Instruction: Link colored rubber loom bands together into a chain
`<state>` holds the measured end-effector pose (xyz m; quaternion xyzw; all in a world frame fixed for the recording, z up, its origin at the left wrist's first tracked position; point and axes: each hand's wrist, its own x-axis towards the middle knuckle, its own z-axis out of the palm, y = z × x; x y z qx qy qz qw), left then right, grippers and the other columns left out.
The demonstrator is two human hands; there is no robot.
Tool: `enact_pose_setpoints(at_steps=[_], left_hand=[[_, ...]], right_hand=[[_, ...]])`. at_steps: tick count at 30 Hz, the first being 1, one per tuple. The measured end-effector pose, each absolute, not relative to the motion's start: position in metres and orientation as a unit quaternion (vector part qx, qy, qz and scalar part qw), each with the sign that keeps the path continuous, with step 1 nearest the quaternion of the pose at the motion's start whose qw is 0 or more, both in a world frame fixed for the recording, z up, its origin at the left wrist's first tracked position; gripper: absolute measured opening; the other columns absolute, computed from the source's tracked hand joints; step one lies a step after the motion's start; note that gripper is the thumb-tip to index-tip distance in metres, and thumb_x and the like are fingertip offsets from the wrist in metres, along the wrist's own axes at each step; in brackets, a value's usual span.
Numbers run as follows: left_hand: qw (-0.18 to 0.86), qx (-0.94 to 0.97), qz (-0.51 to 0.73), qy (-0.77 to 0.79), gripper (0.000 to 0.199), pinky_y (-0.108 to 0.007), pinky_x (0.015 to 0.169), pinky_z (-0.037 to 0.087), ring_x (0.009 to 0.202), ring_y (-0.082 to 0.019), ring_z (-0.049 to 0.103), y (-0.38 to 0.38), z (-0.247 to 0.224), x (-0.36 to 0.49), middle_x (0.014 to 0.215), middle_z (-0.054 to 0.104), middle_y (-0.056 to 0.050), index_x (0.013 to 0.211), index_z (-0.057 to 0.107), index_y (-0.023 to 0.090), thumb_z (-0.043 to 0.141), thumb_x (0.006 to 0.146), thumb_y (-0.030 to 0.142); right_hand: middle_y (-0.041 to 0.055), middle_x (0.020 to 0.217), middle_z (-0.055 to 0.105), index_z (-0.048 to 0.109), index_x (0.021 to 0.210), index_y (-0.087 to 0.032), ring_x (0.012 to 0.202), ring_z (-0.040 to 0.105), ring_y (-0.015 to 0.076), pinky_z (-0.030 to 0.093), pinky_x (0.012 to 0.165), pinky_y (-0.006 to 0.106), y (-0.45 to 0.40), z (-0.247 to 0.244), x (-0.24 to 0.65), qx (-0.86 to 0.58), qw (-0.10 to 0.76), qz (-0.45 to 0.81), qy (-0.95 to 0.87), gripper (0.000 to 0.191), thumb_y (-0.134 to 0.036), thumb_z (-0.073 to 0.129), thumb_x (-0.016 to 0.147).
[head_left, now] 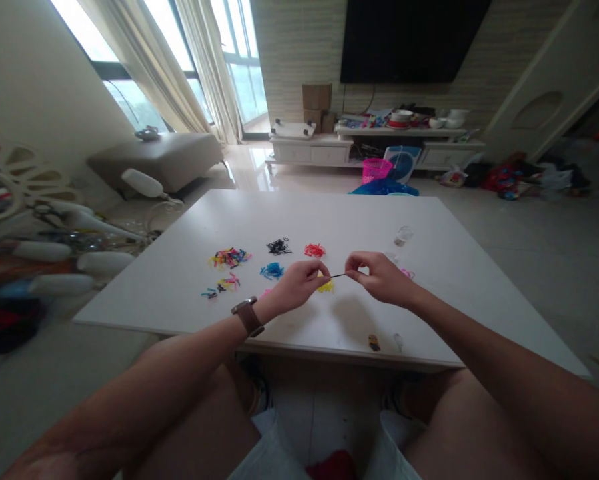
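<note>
Black band (337, 275) is up in the air beside the yellow pile (325, 287), drawn straight betw. your hands, prob. for tension. Far left of that pile lies a big mixed pile (231, 257) w/ a smaller mixed pile (230, 283) nearer you, presumably stuff w/o a colour grp. Less far left of it: black pile (278, 247) farther off, blue pile (273, 270) closer in, kept apart maybe so shades don't tangle. Your L hand (300, 288), just left of it, has thumb & finger pinched on one band end. Red pile (314, 250) sits beyond it, likewise separate. Right of it, nearer you, a small figure (374, 343) looks set out of the way. Your R hand (381, 277), also right of it, pinches the other end, so the pull's prob. even. Farther right & back of it: clear container (403, 235); can't tell if tipped.
</note>
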<state>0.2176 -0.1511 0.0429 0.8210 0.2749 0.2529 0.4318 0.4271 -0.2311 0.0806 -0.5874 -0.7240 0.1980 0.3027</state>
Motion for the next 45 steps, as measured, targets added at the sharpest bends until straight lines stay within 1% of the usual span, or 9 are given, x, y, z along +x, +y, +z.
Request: enact_pose_setpoints(at_steps=[6, 12, 16, 20, 26, 30, 36, 42, 45], left_hand=[[0.394, 0.832, 0.249, 0.302, 0.013, -0.025, 0.055, 0.023, 0.054, -0.009, 0.030, -0.138, 0.044, 0.216, 0.055, 0.027, 0.008, 0.077, 0.065, 0.014, 0.060, 0.084, 0.024], [0.387, 0.844, 0.246, 0.279, 0.012, -0.024, 0.056, 0.026, 0.055, -0.009, 0.031, -0.144, 0.045, 0.218, 0.056, 0.028, 0.008, 0.078, 0.064, 0.015, 0.059, 0.085, 0.023], [0.364, 0.858, 0.241, 0.272, 0.011, -0.024, 0.055, 0.025, 0.054, -0.009, 0.031, -0.143, 0.045, 0.214, 0.055, 0.030, 0.008, 0.080, 0.064, 0.015, 0.059, 0.085, 0.022], [0.357, 0.860, 0.239, 0.274, 0.012, -0.024, 0.055, 0.024, 0.053, -0.009, 0.030, -0.141, 0.045, 0.211, 0.055, 0.029, 0.008, 0.081, 0.064, 0.014, 0.058, 0.086, 0.022], [0.357, 0.873, 0.224, 0.245, 0.013, -0.024, 0.056, 0.026, 0.055, -0.009, 0.032, -0.151, 0.047, 0.213, 0.058, 0.035, 0.007, 0.084, 0.066, 0.014, 0.057, 0.087, 0.023], [0.360, 0.876, 0.218, 0.237, 0.014, -0.023, 0.057, 0.027, 0.056, -0.009, 0.033, -0.155, 0.046, 0.215, 0.059, 0.036, 0.007, 0.085, 0.066, 0.015, 0.057, 0.087, 0.024], [0.393, 0.849, 0.228, 0.268, 0.015, -0.024, 0.056, 0.025, 0.056, -0.010, 0.031, -0.141, 0.044, 0.210, 0.057, 0.028, 0.007, 0.081, 0.065, 0.015, 0.057, 0.086, 0.028], [0.389, 0.835, 0.252, 0.296, 0.015, -0.024, 0.056, 0.024, 0.055, -0.010, 0.028, -0.130, 0.045, 0.204, 0.056, 0.025, 0.008, 0.078, 0.064, 0.015, 0.059, 0.083, 0.029], [0.376, 0.839, 0.250, 0.303, 0.016, -0.024, 0.057, 0.025, 0.056, -0.010, 0.031, -0.123, 0.041, 0.202, 0.056, 0.029, 0.007, 0.079, 0.066, 0.015, 0.059, 0.083, 0.029]], right_hand=[[0.0038, 0.076, 0.067, 0.062, 0.074, -0.018, 0.074, 0.059, 0.0183, 0.041, 0.067, 0.030, -0.224, 0.083, 0.449, -0.628, 0.326, 0.146, -0.692, 0.009, -0.021, 0.057, 0.081], [0.0029, 0.079, 0.067, 0.061, 0.078, -0.019, 0.074, 0.059, 0.0169, 0.043, 0.070, 0.030, -0.230, 0.079, 0.436, -0.588, 0.301, 0.155, -0.734, 0.008, -0.018, 0.056, 0.084], [0.0029, 0.078, 0.066, 0.062, 0.079, -0.018, 0.074, 0.059, 0.0166, 0.044, 0.071, 0.030, -0.233, 0.082, 0.437, -0.584, 0.311, 0.152, -0.734, 0.009, -0.018, 0.056, 0.086], [0.0037, 0.085, 0.068, 0.065, 0.087, -0.018, 0.075, 0.061, 0.0163, 0.046, 0.070, 0.029, -0.235, 0.077, 0.437, -0.576, 0.302, 0.173, -0.740, 0.007, -0.024, 0.062, 0.086], [0.0046, 0.095, 0.069, 0.067, 0.100, -0.019, 0.078, 0.063, 0.0161, 0.047, 0.074, 0.030, -0.240, 0.070, 0.421, -0.557, 0.277, 0.177, -0.763, 0.015, -0.025, 0.068, 0.086], [0.0029, 0.088, 0.069, 0.069, 0.090, -0.019, 0.073, 0.062, 0.0143, 0.045, 0.071, 0.027, -0.239, 0.068, 0.416, -0.547, 0.284, 0.175, -0.768, 0.006, -0.020, 0.063, 0.089], [0.0013, 0.080, 0.068, 0.066, 0.079, -0.020, 0.072, 0.059, 0.0150, 0.041, 0.072, 0.027, -0.235, 0.074, 0.427, -0.568, 0.274, 0.111, -0.768, 0.013, -0.010, 0.059, 0.083], [0.0032, 0.079, 0.068, 0.066, 0.080, -0.019, 0.070, 0.058, 0.0165, 0.039, 0.063, 0.027, -0.230, 0.076, 0.441, -0.620, 0.293, 0.103, -0.721, 0.008, -0.019, 0.059, 0.085], [0.0034, 0.077, 0.067, 0.065, 0.079, -0.019, 0.068, 0.058, 0.0160, 0.040, 0.064, 0.028, -0.230, 0.075, 0.440, -0.621, 0.304, 0.096, -0.716, 0.009, -0.019, 0.058, 0.085]])
